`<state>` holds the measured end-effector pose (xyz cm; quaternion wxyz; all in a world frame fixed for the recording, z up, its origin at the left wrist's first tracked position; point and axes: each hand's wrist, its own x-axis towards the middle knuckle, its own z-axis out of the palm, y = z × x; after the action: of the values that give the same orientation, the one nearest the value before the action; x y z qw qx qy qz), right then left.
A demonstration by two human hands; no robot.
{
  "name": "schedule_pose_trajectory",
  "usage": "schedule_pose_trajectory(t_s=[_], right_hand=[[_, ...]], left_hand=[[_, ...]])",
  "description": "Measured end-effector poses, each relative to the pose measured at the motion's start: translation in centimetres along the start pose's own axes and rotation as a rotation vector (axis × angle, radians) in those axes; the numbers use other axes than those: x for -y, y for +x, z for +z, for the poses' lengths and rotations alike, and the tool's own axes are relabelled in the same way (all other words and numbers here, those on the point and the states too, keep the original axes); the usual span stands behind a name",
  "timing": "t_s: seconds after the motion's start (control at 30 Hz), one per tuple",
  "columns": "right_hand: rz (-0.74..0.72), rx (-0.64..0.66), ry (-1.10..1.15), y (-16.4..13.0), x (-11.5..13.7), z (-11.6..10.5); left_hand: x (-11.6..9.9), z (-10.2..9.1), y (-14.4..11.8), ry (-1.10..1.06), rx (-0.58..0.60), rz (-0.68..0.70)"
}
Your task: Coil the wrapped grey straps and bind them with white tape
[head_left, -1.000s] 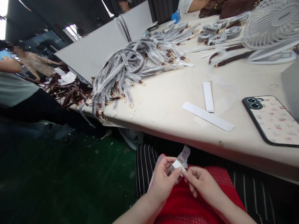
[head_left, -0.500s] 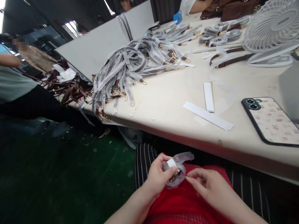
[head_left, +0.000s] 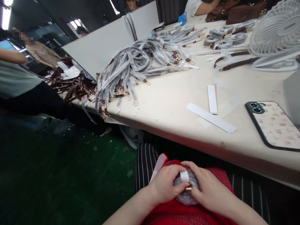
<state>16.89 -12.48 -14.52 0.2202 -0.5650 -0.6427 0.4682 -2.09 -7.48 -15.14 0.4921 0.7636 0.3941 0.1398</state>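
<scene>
Over the red apron on my lap I hold a coiled bag strap (head_left: 187,198) in clear plastic wrap. A white paper band (head_left: 184,176) goes round one side of the coil, and a bit of gold metal shows below it. My left hand (head_left: 167,183) grips the coil from the left, its thumb just under the band. From the right, my right hand (head_left: 206,187) is closed round the other side, fingers over the top and thumb at the lower front. Much of the coil is hidden by my fingers.
A heap of plastic-wrapped straps (head_left: 131,62) lies on the table (head_left: 164,103), with coiled straps (head_left: 220,39) farther back. White paper strips (head_left: 211,118), a phone (head_left: 276,125) and a fan (head_left: 278,28) are to the right. A person (head_left: 18,78) stands at left.
My right hand has moved from pinching at the coil's right edge to gripping its side. The loose plastic tail that stuck out no longer shows. Both hands and the coil sit slightly lower and farther right.
</scene>
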Motion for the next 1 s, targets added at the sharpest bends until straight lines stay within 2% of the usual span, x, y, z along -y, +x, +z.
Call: schedule_pose_trajectory(t_s=[0.1,0.23,0.33,0.4,0.5,0.63,0.73,0.83,0.9,1.0], right_hand=[[0.006,-0.067,-0.087,-0.3,-1.0,1.9],[-0.003,-0.203,-0.087,-0.7,-1.4,3.4],[0.007,-0.207,0.098,-0.7,-0.9,2.7],[0.021,-0.169,0.297,-0.5,-0.4,1.6],[0.037,-0.098,0.496,0.4,0.2,0.3],[-0.006,-0.056,0.470,1.5,0.5,0.0],[-0.055,-0.104,0.462,1.4,1.0,0.3],[-0.158,-0.122,0.458,0.9,1.2,0.1],[-0.177,-0.128,0.472,0.7,0.6,-0.5],[-0.075,-0.269,0.604,0.7,-1.8,-2.6]], left_hand=[[0.6,0.3,0.2,0.189,-0.040,0.094],[0.6,0.8,0.2,0.342,-0.315,0.229],[0.4,0.8,0.0,0.514,-0.509,0.309],[0.5,0.7,-0.3,0.603,-0.571,0.344],[0.9,0.7,-0.5,0.657,-0.593,0.375],[1.4,1.1,-0.7,0.649,-0.598,0.388],[1.4,1.2,-0.5,0.613,-0.646,0.363],[1.4,1.1,-0.1,0.541,-0.632,0.344],[1.4,0.9,0.3,0.443,-0.607,0.284],[1.2,0.5,1.1,0.230,-0.517,0.086]])
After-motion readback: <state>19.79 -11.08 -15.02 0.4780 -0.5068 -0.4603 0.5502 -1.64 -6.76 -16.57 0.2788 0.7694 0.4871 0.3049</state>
